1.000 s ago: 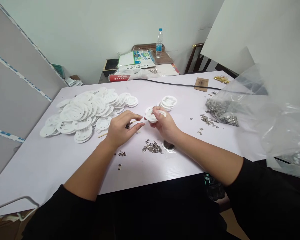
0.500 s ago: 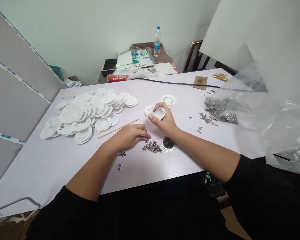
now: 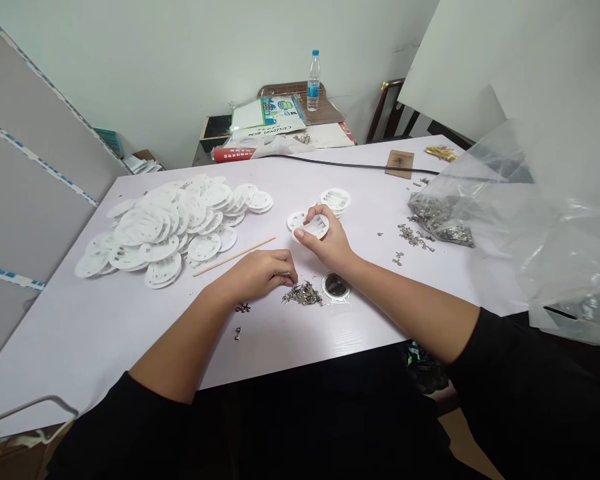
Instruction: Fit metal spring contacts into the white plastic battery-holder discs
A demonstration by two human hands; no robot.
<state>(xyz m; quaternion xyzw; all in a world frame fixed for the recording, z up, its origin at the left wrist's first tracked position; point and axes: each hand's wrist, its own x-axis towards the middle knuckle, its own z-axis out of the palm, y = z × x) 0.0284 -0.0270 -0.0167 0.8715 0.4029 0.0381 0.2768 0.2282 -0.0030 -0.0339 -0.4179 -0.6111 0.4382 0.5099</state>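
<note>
Around white disc [image 3: 315,228], right fingers [image 3: 322,210] half open, gripping.

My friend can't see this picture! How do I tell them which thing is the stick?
On the pale table, find the big heap of white discs. Between that heap and the left hand lies the stick: the long, thin, straw-coloured thing, while the discs beside it are round and white.

Round white disc [image 3: 318,227], rimmed, face recessed and turned upward, held at a slight tilt; small silvery metal pieces [image 3: 305,295] loose, jumbled in low heap, near side of disc
</note>
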